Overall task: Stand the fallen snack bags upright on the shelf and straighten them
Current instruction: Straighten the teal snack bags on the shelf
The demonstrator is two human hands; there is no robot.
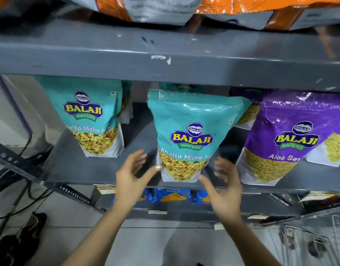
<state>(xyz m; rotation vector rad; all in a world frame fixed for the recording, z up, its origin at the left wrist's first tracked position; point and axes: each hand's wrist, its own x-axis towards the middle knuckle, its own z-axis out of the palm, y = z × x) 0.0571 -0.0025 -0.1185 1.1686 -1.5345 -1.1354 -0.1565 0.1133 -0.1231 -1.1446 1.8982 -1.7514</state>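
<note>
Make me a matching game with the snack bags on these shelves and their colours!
Things:
1. Khatta Mitha bag between the hands
2. Aloo Sev bag
3. bags on the top shelf
4. bags on the shelf below

Colours:
A. orange
B. blue
C. teal
D. purple

Pairs: 1-C, 2-D, 3-A, 4-B

Both hands hover spread beside the upright teal bag.
</note>
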